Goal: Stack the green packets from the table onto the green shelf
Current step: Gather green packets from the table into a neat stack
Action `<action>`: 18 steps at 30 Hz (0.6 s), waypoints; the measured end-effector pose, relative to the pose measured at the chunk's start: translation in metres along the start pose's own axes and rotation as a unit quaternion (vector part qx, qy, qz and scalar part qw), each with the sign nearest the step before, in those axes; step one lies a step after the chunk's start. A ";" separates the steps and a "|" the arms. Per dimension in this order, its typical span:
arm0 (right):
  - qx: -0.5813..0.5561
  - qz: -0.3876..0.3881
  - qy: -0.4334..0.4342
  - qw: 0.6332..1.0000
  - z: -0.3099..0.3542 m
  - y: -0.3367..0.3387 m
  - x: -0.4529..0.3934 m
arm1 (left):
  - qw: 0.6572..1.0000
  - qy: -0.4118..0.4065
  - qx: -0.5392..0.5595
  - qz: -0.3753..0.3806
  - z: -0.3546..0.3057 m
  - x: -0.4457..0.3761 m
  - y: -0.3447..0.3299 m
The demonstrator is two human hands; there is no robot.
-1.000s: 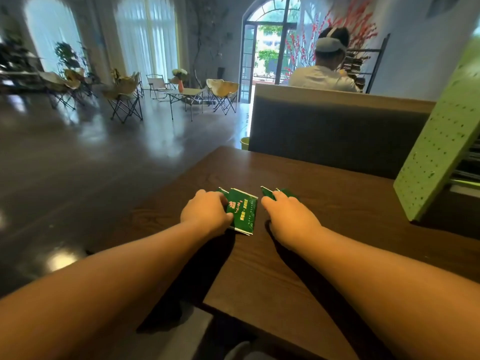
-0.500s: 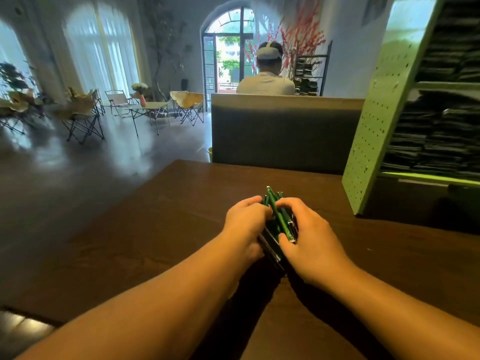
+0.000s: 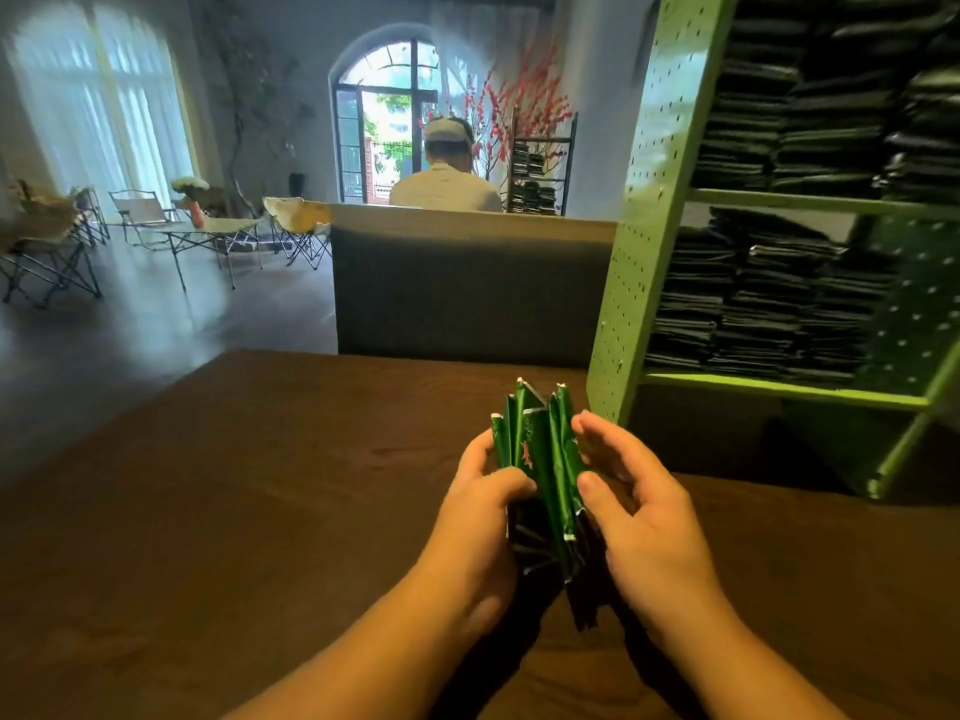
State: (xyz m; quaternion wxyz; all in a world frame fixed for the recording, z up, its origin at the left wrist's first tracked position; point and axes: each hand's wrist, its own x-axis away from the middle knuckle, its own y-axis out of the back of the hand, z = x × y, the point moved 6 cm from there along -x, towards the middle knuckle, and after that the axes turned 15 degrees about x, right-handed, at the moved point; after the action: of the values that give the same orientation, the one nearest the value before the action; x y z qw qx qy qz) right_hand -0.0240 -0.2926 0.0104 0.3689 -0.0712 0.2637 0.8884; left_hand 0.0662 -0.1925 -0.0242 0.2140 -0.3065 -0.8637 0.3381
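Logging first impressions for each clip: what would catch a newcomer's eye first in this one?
First, the bunch of green packets standing on edge low in the middle, pressed between the left hand and the right hand above the brown table. Next, the green shelf on the right, crammed with dark stacks. Behind a grey seat back, a person sits facing away.

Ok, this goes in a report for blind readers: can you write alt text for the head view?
Two hands, the left hand and the right hand, hold a bunch of green packets upright on edge above a dark wooden table. To the right stands a green shelf filled with stacked dark packets.
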 end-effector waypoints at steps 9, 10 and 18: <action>-0.015 -0.005 -0.115 0.993 -0.033 0.013 -0.009 | 0.991 -0.052 -0.097 0.078 0.014 -0.013 0.002; -0.019 0.002 -0.137 0.990 -0.040 0.013 -0.010 | 0.988 -0.068 -0.110 0.079 0.013 -0.013 0.002; -0.322 0.144 -0.253 0.901 -0.053 -0.013 -0.003 | 0.965 -0.167 -0.193 0.064 -0.003 -0.009 0.001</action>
State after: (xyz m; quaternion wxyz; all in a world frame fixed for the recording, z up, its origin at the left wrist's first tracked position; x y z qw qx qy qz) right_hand -0.0163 -0.3141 -0.0388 0.2477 0.0800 -0.1320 0.9565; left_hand 0.0747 -0.1962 -0.0244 -0.0185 -0.3357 -0.9146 0.2247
